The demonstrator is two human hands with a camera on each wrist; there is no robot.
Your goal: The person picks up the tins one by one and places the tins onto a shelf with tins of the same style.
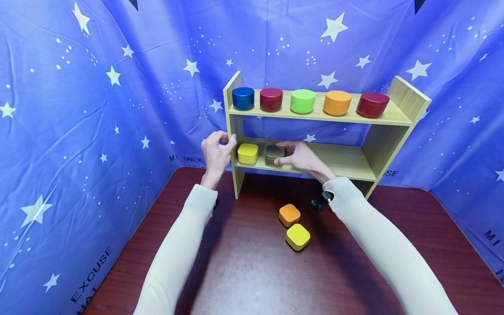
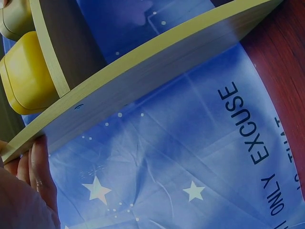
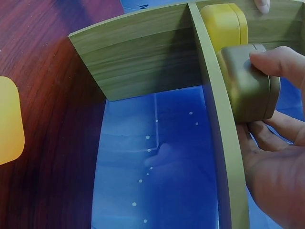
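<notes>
My right hand grips a brown square tin on the lower board of a small wooden shelf. In the right wrist view the thumb lies on one side of the brown tin and the fingers on the opposite side. Just left of it on the same board sits a yellow square tin. My left hand pinches the shelf's left side panel, its fingers against the outer face. A thumb tip shows on the panel's inner side.
Along the top board stand several round tins, from a blue tin to a dark red tin. An orange square tin and another yellow square tin lie on the dark red table. A starry blue cloth hangs behind.
</notes>
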